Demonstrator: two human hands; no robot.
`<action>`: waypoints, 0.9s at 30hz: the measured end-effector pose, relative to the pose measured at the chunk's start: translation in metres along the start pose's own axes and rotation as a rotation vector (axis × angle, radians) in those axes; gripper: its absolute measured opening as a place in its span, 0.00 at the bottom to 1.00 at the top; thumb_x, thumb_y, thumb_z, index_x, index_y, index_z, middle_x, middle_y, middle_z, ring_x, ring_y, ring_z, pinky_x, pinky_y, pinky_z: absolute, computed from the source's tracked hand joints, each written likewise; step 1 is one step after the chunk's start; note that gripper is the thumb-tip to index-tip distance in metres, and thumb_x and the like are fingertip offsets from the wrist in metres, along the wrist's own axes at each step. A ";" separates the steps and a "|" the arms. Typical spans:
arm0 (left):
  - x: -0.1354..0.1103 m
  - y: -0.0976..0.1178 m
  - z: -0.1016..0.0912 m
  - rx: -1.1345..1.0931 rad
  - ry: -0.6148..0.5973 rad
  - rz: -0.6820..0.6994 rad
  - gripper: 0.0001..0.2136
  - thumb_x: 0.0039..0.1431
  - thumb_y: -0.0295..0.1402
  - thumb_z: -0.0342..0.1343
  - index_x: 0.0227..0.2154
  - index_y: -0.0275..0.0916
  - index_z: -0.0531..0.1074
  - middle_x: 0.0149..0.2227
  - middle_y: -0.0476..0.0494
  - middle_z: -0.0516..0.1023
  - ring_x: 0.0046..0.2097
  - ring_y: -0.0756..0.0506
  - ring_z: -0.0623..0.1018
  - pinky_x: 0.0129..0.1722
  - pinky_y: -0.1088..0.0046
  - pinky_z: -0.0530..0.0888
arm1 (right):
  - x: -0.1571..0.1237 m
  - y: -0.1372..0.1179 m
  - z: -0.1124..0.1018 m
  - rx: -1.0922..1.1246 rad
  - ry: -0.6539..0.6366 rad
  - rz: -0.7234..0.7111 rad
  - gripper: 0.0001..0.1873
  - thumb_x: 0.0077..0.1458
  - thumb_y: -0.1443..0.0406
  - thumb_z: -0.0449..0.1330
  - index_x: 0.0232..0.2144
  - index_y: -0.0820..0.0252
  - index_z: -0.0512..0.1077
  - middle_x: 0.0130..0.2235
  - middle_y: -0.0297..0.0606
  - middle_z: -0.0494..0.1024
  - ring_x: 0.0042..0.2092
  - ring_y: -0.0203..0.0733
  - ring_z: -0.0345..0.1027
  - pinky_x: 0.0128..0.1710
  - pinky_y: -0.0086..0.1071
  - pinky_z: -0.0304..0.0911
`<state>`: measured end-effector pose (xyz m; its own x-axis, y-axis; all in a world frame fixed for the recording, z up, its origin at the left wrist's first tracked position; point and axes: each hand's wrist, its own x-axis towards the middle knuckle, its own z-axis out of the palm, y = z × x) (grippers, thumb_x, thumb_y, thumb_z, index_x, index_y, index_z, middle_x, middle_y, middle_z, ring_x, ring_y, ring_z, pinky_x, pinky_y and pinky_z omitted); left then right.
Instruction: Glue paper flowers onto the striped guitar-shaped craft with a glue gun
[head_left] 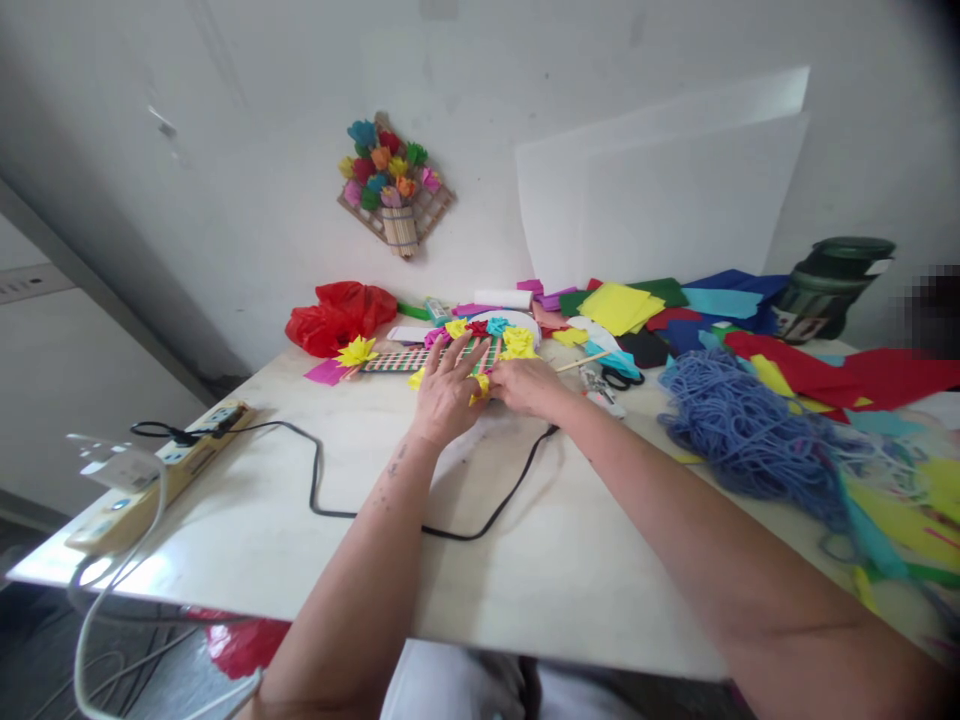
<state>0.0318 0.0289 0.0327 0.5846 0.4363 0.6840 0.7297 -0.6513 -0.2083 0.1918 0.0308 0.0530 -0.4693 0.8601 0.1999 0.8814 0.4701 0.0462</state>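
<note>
Both my hands meet at the far middle of the white table [315, 560]. My left hand [444, 392] lies with fingers stretched out towards a striped woven mat [409, 359] that carries several paper flowers [517, 342]. My right hand [527, 385] is curled beside it, and the fingers pinch a small yellow paper piece [481, 385] between the two hands. A yellow paper flower [357, 351] lies at the mat's left end.
A black cable [420, 520] loops across the table from a power strip [161, 465] at the left edge. Blue yarn [739, 430], coloured paper sheets [795, 370], scissors [619, 378], a red bag [341, 315] and a dark jar [832, 285] crowd the back and right. A flower craft [390, 185] hangs on the wall.
</note>
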 end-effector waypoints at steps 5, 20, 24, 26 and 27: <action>0.001 0.003 -0.002 0.024 -0.021 -0.012 0.06 0.49 0.31 0.57 0.19 0.40 0.73 0.58 0.50 0.63 0.62 0.38 0.55 0.61 0.48 0.47 | 0.000 0.001 0.001 0.023 -0.006 0.025 0.14 0.56 0.61 0.50 0.36 0.56 0.75 0.41 0.41 0.77 0.43 0.45 0.70 0.37 0.32 0.60; 0.004 0.007 -0.001 0.041 -0.077 0.013 0.07 0.53 0.29 0.53 0.24 0.42 0.75 0.53 0.49 0.70 0.61 0.40 0.59 0.62 0.46 0.38 | -0.001 -0.002 -0.003 -0.049 0.009 -0.022 0.16 0.56 0.65 0.48 0.36 0.60 0.75 0.37 0.47 0.78 0.41 0.48 0.71 0.37 0.34 0.62; 0.005 0.009 -0.001 0.024 -0.093 0.014 0.08 0.55 0.29 0.51 0.27 0.42 0.76 0.55 0.48 0.68 0.61 0.41 0.59 0.62 0.47 0.36 | -0.002 -0.004 -0.004 -0.047 0.018 0.000 0.16 0.56 0.64 0.48 0.36 0.61 0.76 0.36 0.48 0.78 0.40 0.50 0.72 0.35 0.35 0.62; 0.005 0.009 -0.002 0.013 -0.099 0.016 0.08 0.55 0.29 0.51 0.28 0.41 0.76 0.55 0.47 0.68 0.61 0.41 0.59 0.62 0.47 0.35 | -0.002 -0.005 -0.004 -0.033 0.015 0.017 0.16 0.56 0.64 0.49 0.36 0.61 0.76 0.36 0.48 0.78 0.40 0.49 0.71 0.35 0.35 0.62; 0.005 0.009 -0.002 0.010 -0.099 0.015 0.08 0.54 0.29 0.51 0.27 0.41 0.76 0.54 0.47 0.69 0.61 0.40 0.59 0.62 0.47 0.36 | -0.002 -0.005 -0.004 -0.025 0.013 0.028 0.16 0.56 0.63 0.49 0.36 0.61 0.76 0.37 0.48 0.78 0.40 0.49 0.71 0.36 0.34 0.62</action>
<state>0.0408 0.0241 0.0356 0.6275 0.4858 0.6085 0.7237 -0.6522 -0.2256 0.1886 0.0258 0.0564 -0.4436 0.8703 0.2140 0.8954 0.4404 0.0652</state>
